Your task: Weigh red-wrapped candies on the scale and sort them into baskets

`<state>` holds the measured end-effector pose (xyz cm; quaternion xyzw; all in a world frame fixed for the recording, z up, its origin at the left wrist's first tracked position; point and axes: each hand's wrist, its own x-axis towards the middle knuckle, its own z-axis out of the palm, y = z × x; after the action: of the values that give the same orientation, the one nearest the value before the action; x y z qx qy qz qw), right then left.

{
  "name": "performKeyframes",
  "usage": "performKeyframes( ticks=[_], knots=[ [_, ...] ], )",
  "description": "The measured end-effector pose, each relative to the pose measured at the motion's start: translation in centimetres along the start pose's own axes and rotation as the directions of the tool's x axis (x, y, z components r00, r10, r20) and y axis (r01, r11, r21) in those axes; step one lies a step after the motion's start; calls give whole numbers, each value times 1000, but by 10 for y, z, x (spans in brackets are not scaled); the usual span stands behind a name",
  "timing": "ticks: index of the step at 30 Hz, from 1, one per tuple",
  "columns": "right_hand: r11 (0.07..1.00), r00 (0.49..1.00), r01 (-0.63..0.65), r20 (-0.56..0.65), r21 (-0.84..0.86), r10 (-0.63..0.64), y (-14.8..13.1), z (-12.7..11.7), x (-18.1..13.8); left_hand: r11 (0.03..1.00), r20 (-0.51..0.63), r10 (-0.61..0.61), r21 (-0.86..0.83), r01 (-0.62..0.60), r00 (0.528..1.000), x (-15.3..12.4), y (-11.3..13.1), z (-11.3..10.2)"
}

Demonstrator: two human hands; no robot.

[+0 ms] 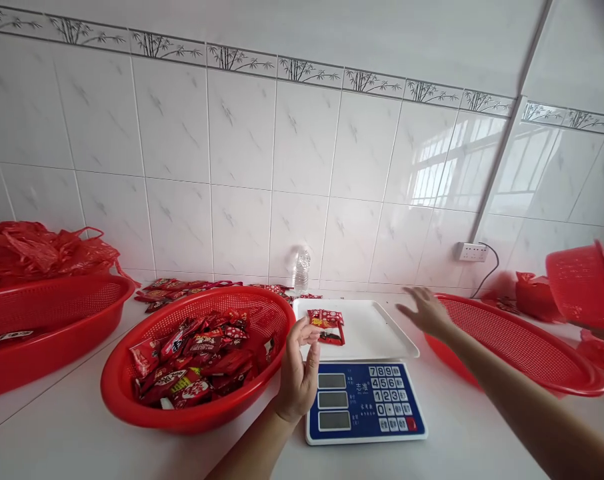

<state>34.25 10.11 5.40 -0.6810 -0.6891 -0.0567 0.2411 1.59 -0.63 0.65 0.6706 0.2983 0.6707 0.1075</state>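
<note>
My left hand (299, 373) hovers upright between the red basket of snack packets (132, 400) and the blue electronic scale (365, 403), fingers loosely curled and holding nothing. My right hand (425, 310) is spread open, a little blurred, over the right edge of the scale's white tray (377, 330) and the rim of an empty red basket (522, 347). A few red snack packets (327, 325) lie on the tray. Many more red packets (197, 360) fill the basket on the left.
Another red basket (47, 333) with red plastic bags (37, 250) stands at far left. Loose packets (172, 290) and a clear bottle (301, 270) sit by the tiled wall. A red basket (585, 283) is held tilted at far right. A wall socket (471, 252) has a cable.
</note>
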Motion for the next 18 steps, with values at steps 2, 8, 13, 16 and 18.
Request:
performKeyframes(
  ticks=[2, 8, 13, 16, 18],
  knots=[
    [982, 976, 182, 109, 53, -187, -57, 15, 2, 1000, -19, -6, -11, 5, 1000, -1, 1, 0],
    [862, 789, 471, 347, 188, -507, -176, 55, -6, 999, -24, -52, -14, 52, 998, -1, 4, -2],
    [826, 763, 526, 316, 203, -563, -193, 63, -11, 999, -9, -39, -16, 39, 999, -3, 3, -2],
    [824, 782, 538, 260, 179, -567, -190, 61, -16, 999, 13, -30, -23, 30, 999, -4, 5, -1],
    [821, 789, 548, 227, 158, -571, -190, 59, -20, 999, 19, -34, -32, 34, 999, -4, 6, -1]
  ],
)
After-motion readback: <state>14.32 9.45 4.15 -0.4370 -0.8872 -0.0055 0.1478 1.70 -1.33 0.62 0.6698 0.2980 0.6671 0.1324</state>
